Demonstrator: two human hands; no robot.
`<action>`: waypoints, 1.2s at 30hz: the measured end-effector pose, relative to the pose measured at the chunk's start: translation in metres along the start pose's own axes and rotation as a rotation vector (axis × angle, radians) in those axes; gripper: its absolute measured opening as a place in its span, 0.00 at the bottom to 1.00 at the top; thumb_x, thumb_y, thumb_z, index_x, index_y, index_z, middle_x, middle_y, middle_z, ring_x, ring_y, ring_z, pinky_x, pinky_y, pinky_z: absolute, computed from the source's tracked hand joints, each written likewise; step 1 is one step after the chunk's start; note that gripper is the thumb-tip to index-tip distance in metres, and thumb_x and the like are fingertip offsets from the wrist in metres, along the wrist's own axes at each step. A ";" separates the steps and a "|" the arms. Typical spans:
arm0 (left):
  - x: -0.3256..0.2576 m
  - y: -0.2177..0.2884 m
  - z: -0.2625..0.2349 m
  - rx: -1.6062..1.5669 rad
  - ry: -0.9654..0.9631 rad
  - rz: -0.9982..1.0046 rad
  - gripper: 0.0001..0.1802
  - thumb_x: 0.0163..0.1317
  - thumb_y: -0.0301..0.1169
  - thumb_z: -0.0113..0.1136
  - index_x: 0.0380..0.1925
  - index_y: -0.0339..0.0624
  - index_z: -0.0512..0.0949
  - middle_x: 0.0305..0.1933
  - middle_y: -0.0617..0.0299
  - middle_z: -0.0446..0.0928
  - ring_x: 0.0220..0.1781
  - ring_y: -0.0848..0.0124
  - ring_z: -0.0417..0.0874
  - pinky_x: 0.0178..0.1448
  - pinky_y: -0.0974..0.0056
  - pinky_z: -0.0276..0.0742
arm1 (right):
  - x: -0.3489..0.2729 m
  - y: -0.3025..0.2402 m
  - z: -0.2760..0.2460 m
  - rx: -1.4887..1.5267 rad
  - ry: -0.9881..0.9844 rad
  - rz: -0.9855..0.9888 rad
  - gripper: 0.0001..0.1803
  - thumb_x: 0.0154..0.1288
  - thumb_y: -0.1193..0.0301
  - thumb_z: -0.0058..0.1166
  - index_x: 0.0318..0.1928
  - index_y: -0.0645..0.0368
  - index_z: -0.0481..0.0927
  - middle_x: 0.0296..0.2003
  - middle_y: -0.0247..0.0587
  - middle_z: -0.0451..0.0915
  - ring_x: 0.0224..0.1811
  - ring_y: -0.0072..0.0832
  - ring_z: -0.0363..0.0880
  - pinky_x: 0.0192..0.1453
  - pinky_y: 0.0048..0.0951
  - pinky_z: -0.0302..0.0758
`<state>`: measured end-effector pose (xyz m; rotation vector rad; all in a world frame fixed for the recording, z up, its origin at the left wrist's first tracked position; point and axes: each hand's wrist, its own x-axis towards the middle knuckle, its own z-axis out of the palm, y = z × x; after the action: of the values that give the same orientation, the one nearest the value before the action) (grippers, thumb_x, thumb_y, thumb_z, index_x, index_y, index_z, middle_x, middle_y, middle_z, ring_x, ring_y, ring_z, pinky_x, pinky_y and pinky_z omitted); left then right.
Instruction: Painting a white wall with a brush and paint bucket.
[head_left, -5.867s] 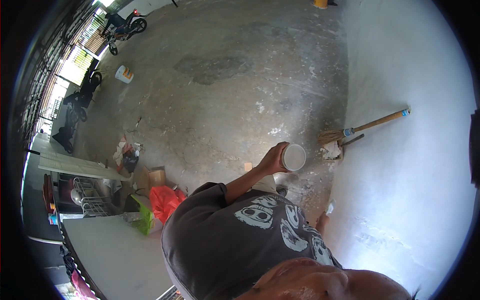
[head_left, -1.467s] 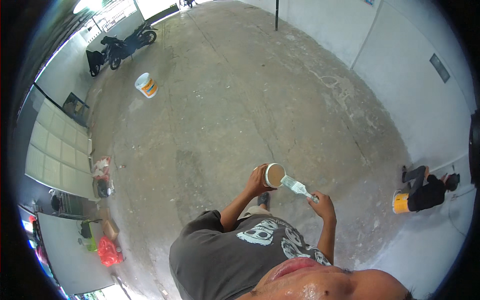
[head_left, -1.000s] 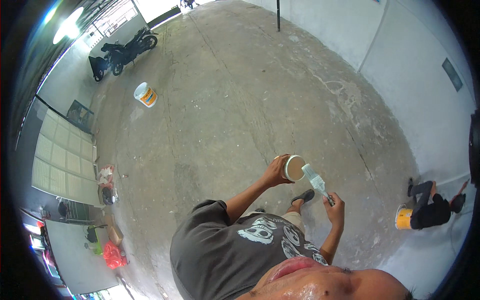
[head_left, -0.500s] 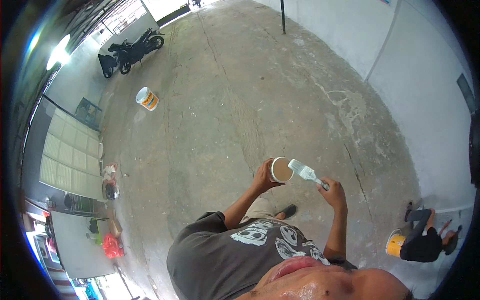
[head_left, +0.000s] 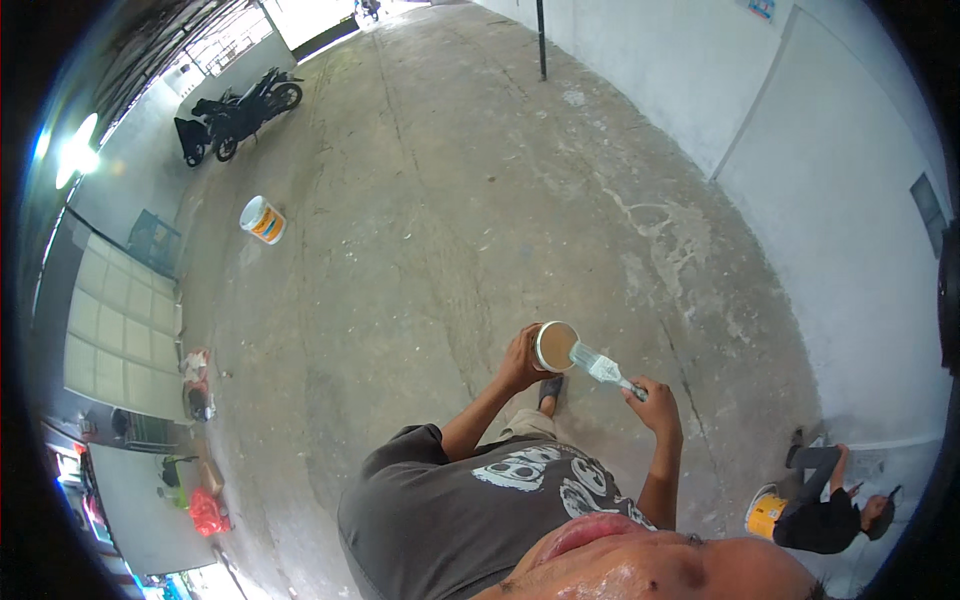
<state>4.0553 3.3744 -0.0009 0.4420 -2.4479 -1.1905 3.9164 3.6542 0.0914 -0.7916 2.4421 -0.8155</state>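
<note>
My left hand is wrapped round a small white tub, tilted so that its round mouth shows. Light brown paint or a similar liquid fills much of the opening. In my right hand is a paintbrush, gripped by its handle. The brush has pale, whitish bristles, and their tip overlaps the tub's right rim in this view. Whether the bristles touch the liquid I cannot tell.
A white and orange bucket stands on the concrete floor at the left. Parked motorcycles are at the far left. Low at the right, another person sits on a yellow bucket by the white wall. A red plastic bag lies lower left.
The brush has moved slightly left and down, its bristles now over the tub's rim. One foot has stepped forward below the tub. The whole view has shifted a little.
</note>
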 end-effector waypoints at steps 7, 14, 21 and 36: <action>0.159 -0.007 0.034 -0.070 -0.148 0.082 0.57 0.32 0.42 0.85 0.64 0.42 0.63 0.65 0.49 0.68 0.67 0.50 0.69 0.68 0.49 0.67 | 0.085 0.022 -0.068 0.061 0.154 0.114 0.17 0.61 0.63 0.64 0.42 0.65 0.81 0.27 0.47 0.81 0.27 0.32 0.79 0.35 0.33 0.74; 0.290 0.031 0.095 -0.115 -0.206 0.193 0.58 0.33 0.44 0.84 0.65 0.43 0.61 0.66 0.50 0.66 0.69 0.51 0.67 0.70 0.50 0.64 | 0.158 0.076 -0.138 0.146 0.388 0.147 0.14 0.64 0.65 0.60 0.39 0.66 0.78 0.22 0.36 0.72 0.24 0.23 0.65 0.30 0.29 0.67; 0.373 0.021 0.161 -0.079 -0.195 0.163 0.59 0.33 0.46 0.84 0.66 0.44 0.61 0.66 0.51 0.66 0.69 0.51 0.67 0.70 0.50 0.64 | 0.233 0.143 -0.190 0.222 0.369 0.173 0.16 0.65 0.63 0.60 0.39 0.66 0.79 0.24 0.34 0.72 0.27 0.21 0.66 0.32 0.29 0.67; 0.555 0.087 0.304 0.078 -0.048 -0.063 0.59 0.33 0.44 0.85 0.65 0.41 0.61 0.66 0.48 0.66 0.68 0.49 0.68 0.69 0.49 0.66 | 0.463 0.291 -0.428 0.206 0.362 0.001 0.18 0.67 0.60 0.59 0.38 0.66 0.78 0.24 0.29 0.68 0.26 0.18 0.61 0.29 0.26 0.63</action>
<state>3.4171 3.3905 0.0064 0.5227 -2.5455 -1.1466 3.2251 3.7200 0.1105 -0.6076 2.6040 -1.2822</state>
